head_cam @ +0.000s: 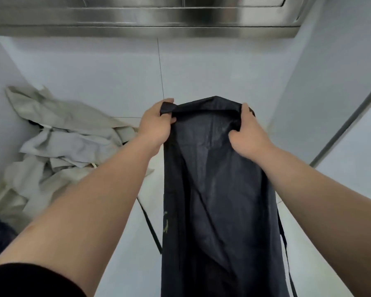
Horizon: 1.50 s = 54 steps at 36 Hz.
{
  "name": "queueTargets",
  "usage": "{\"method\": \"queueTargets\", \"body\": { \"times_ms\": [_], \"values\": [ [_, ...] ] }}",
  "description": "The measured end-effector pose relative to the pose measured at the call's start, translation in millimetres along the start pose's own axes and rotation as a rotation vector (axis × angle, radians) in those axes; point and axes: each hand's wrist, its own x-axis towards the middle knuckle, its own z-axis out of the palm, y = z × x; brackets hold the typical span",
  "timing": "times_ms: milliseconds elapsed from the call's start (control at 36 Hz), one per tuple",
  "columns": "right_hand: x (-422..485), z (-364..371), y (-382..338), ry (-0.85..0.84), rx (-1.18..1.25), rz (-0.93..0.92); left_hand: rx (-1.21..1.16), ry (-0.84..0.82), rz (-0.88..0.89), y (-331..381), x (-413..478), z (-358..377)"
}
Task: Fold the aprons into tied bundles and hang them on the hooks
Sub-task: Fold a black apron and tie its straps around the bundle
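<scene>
White panelled walls are closing in on a pale surface, and both hands are working right in the middle of it. The left hand (156,123) is pinching the top left corner of a thin, dark navy fabric apron (219,200), fingers curled round the bunched hem. The right hand (247,133) is gripping the top right corner the same way, thumb tucked into the cloth. Between them the upper edge is stretching taut while the body is hanging straight down out of view.

It is looking light, soft and a touch slick, so it is likely going to sag and slide unless the hold is firm. Those hemmed corners are looking like the sensible place to grip.

Thin dark ties (152,232) are dangling off both sides of the apron. Left of the apron, a crumpled heap of pale grey-beige cloth aprons (62,142) is lying against the wall. Above the apron, a brushed stainless-steel hood (159,20) is running across the top.
</scene>
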Motion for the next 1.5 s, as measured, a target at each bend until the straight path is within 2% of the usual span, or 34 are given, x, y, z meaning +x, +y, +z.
{"method": "queueTargets", "body": {
  "times_ms": [250,444,611,778,972,1139,1222,1306,1444,1500],
  "values": [
    [63,36,53,-0.096,0.021,0.131,0.136,-0.088,-0.169,-60,52,16],
    [86,65,88,-0.155,-0.037,0.189,0.526,-0.199,-0.355,-99,53,26],
    [50,86,95,-0.284,-0.017,0.156,0.578,-0.252,-0.419,-132,0,25],
    [-15,112,96,-0.453,0.065,0.162,0.686,-0.297,-0.401,-151,-57,13],
    [-74,133,106,-0.766,-0.062,0.112,0.836,-0.320,-0.401,-173,-107,10],
    [-97,137,109,-0.919,-0.217,0.036,0.890,-0.256,-0.336,-180,-124,12],
    [-104,141,109,-0.913,-0.323,-0.017,0.917,-0.296,-0.301,-179,-128,12],
    [-105,143,109,-0.841,-0.319,-0.041,0.928,-0.322,-0.286,-178,-129,12],
    [-103,142,109,-0.553,-0.170,0.022,0.794,-0.194,-0.364,-178,-127,-1],
    [-103,144,108,-0.498,-0.109,0.066,0.680,-0.151,-0.422,-180,-127,-9]
  ]
}}
